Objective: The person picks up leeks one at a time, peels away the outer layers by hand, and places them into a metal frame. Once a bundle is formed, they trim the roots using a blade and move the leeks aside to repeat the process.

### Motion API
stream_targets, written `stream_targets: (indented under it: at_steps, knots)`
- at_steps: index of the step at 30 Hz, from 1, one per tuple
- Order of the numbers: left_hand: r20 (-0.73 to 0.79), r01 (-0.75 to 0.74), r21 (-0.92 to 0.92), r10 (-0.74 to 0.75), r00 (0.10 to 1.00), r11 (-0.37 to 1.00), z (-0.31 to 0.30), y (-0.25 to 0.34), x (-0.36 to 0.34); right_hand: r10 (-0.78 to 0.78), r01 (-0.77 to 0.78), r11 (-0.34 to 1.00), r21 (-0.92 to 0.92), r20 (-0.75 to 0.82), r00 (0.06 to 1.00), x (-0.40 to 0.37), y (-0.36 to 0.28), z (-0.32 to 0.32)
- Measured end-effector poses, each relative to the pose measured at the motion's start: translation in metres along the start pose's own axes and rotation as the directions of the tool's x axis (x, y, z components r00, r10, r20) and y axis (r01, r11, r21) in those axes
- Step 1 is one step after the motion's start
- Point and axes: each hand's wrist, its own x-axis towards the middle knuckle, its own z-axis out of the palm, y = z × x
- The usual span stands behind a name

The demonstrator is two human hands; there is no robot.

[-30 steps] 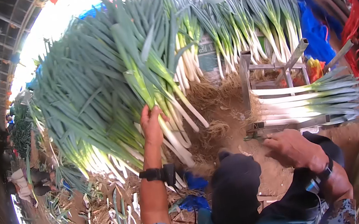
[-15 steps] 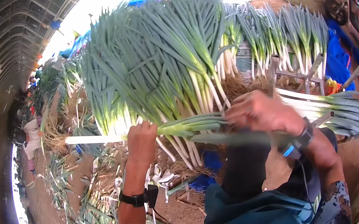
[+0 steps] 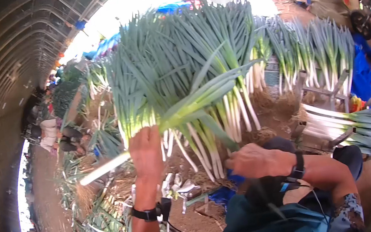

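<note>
My left hand (image 3: 144, 146) is wrapped round the white stem of a long green onion (image 3: 104, 169). The onion slants, its root end low at the left and its leaves raised toward the right. A single green leaf (image 3: 216, 130) bends down from it to the fingertips of my right hand (image 3: 259, 161). These fingers are closed on the leaf's end, just above my knees. Behind my left hand stands a big bank of upright green onions (image 3: 177, 59).
At the right, several onions (image 3: 340, 121) lie across a metal rack (image 3: 330, 89). More upright bunches (image 3: 314, 48) stand behind it. Stripped leaves and peelings (image 3: 105, 224) litter the soil at the lower left. A blue scrap (image 3: 221, 197) lies near my legs.
My right hand has moved down and toward me with the leaf, away from the onion's leafy end. The onion has tilted, leaves up and root end down. The view has shifted slightly.
</note>
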Motion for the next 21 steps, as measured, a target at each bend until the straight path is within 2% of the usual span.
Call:
stream_targets:
  at_steps: [3,5,7,9,10,11,12,14,16,17,18,19,20,21]
  knots:
    - [0.015,0.018,0.019,-0.018,1.000,1.000,-0.005,-0.011,0.016,-0.083,0.070,0.933,0.353,0.023,0.996,0.018,-0.006,-0.020]
    - [-0.034,-0.010,0.010,0.010,0.999,1.000,-0.021,-0.020,0.029,0.193,-0.212,0.976,0.056,0.241,0.951,0.040,0.013,-0.031]
    - [-0.057,0.005,0.032,-0.004,0.998,0.999,-0.044,-0.030,0.036,0.388,-0.375,0.921,-0.101,0.231,0.892,0.064,0.047,-0.052]
    - [-0.053,0.045,0.071,-0.041,0.998,0.996,-0.063,-0.037,0.041,0.326,-0.311,0.941,0.130,-0.112,0.939,0.086,0.106,-0.075]
    - [-0.068,0.105,0.048,-0.102,0.992,0.993,-0.066,-0.038,0.040,0.328,-0.328,0.944,0.027,-0.169,0.930,0.102,0.122,-0.103]
    - [-0.079,0.164,0.019,-0.162,0.984,0.986,-0.065,-0.038,0.039,0.144,-0.167,0.985,-0.031,-0.367,0.919,0.120,0.140,-0.123]
    - [-0.085,0.222,-0.012,-0.222,0.971,0.975,-0.061,-0.039,0.036,-0.050,-0.038,0.988,-0.151,-0.538,0.842,0.137,0.157,-0.143]
    - [0.018,0.314,-0.158,-0.316,0.949,0.936,-0.036,-0.044,0.020,0.290,-0.289,0.956,0.054,-0.338,0.895,0.169,0.151,-0.186]
    - [0.158,0.436,-0.211,-0.409,0.899,0.875,0.002,-0.044,-0.003,0.325,-0.289,0.944,0.159,-0.308,0.894,0.173,0.142,-0.183]
    - [0.198,0.544,-0.197,-0.511,0.837,0.816,0.044,-0.047,-0.026,0.341,-0.287,0.934,0.212,-0.294,0.893,0.171,0.137,-0.176]
    - [0.254,0.611,-0.137,-0.569,0.782,0.780,0.066,-0.030,-0.035,0.396,-0.357,0.898,0.256,-0.119,0.911,0.161,0.130,-0.165]
    - [0.317,0.694,-0.121,-0.634,0.705,0.710,0.108,-0.027,-0.059,0.328,-0.297,0.924,0.239,-0.098,0.940,0.152,0.151,-0.128]
    - [0.439,0.810,-0.185,-0.690,0.575,0.556,0.132,-0.009,-0.064,0.264,-0.240,0.943,0.230,-0.080,0.961,0.136,0.172,-0.088]
    - [0.365,0.748,-0.195,-0.661,0.656,0.634,0.192,-0.009,-0.104,0.345,-0.345,0.904,0.254,0.046,0.937,0.112,0.170,-0.061]
